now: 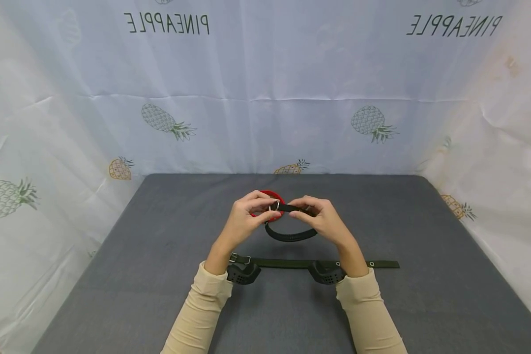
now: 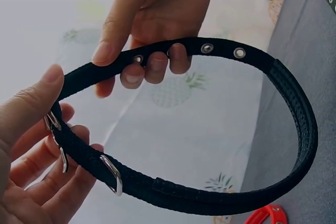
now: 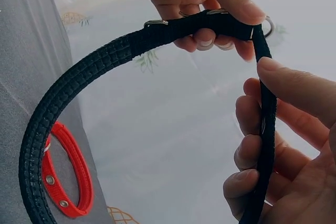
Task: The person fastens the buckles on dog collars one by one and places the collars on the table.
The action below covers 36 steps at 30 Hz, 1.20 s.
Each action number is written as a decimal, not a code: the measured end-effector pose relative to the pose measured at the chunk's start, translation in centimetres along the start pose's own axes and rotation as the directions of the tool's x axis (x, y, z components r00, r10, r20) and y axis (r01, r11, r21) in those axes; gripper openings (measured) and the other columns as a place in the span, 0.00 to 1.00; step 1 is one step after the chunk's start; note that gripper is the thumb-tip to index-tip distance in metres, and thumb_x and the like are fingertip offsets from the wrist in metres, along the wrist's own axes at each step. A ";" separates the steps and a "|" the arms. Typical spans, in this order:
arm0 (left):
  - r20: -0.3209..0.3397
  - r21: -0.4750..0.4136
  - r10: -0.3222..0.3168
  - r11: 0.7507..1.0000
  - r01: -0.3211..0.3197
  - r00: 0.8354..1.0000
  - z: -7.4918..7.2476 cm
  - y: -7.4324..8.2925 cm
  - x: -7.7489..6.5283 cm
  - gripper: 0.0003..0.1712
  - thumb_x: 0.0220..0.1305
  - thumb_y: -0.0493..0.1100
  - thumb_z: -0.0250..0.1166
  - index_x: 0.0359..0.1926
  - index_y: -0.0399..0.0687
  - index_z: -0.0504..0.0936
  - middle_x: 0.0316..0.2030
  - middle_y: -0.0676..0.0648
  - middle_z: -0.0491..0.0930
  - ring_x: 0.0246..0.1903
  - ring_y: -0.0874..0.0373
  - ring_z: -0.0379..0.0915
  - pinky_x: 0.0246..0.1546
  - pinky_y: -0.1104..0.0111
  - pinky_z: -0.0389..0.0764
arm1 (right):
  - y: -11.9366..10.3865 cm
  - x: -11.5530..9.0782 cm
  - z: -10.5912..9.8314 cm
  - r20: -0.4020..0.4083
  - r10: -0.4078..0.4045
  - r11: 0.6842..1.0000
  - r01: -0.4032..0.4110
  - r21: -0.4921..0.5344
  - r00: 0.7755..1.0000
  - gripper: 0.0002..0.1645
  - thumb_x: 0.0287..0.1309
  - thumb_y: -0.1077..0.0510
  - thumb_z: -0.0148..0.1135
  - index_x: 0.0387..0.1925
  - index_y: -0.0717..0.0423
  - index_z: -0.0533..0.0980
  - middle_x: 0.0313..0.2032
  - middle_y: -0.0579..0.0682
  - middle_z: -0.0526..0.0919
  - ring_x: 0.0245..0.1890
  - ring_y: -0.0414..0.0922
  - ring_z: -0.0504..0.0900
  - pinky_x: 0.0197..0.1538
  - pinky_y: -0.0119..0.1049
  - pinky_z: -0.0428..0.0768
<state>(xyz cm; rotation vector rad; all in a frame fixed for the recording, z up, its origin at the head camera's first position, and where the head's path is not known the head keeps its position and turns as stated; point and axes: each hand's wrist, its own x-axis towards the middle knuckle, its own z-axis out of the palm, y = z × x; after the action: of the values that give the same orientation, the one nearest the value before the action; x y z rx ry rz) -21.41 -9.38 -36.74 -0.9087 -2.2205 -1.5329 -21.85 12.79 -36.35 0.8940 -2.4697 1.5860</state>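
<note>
Both left (image 1: 244, 219) and right hands (image 1: 326, 222) angled inward, pinching looped black collar (image 2: 236, 202).

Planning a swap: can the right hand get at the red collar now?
Probably not yet: the right hand holds the black collar with the left hand; the red collar otherwise looks within reach.

The collar (image 2: 184, 199) is black, the backcloth (image 1: 265, 69) pineapple-printed.
</note>
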 end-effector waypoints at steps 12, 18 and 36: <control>0.030 0.012 -0.029 1.000 0.029 0.999 0.4 0.0 -0.1 0.14 0.54 0.35 0.71 0.43 0.37 0.86 0.38 0.41 0.81 0.35 0.63 0.75 0.39 0.72 0.83 | -0.1 -0.1 0.3 0.014 0.024 1.000 -0.024 0.010 1.000 0.12 0.61 0.63 0.62 0.46 0.63 0.81 0.42 0.62 0.84 0.28 0.35 0.72 0.32 0.28 0.70; 0.054 0.009 -0.068 0.998 0.068 0.996 0.6 -0.1 -0.1 0.11 0.55 0.36 0.70 0.40 0.38 0.86 0.38 0.41 0.81 0.34 0.59 0.79 0.39 0.71 0.83 | -0.1 0.0 0.7 0.016 0.018 0.999 -0.018 0.047 1.000 0.12 0.62 0.64 0.61 0.46 0.65 0.79 0.42 0.64 0.83 0.30 0.33 0.75 0.33 0.28 0.73; 0.082 0.008 -0.174 0.985 0.174 0.981 1.4 -0.1 -0.2 0.11 0.55 0.39 0.71 0.39 0.37 0.86 0.38 0.40 0.81 0.34 0.53 0.82 0.36 0.76 0.82 | -0.3 0.2 2.2 -0.035 -0.028 0.997 0.030 0.077 0.999 0.12 0.62 0.64 0.60 0.47 0.63 0.78 0.40 0.63 0.82 0.27 0.35 0.75 0.31 0.29 0.74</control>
<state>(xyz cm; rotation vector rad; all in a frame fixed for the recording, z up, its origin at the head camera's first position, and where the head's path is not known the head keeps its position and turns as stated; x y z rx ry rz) -21.19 -8.24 -37.48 -0.8097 -2.4161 -1.5950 -21.33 10.71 -37.08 0.9005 -2.3765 1.6833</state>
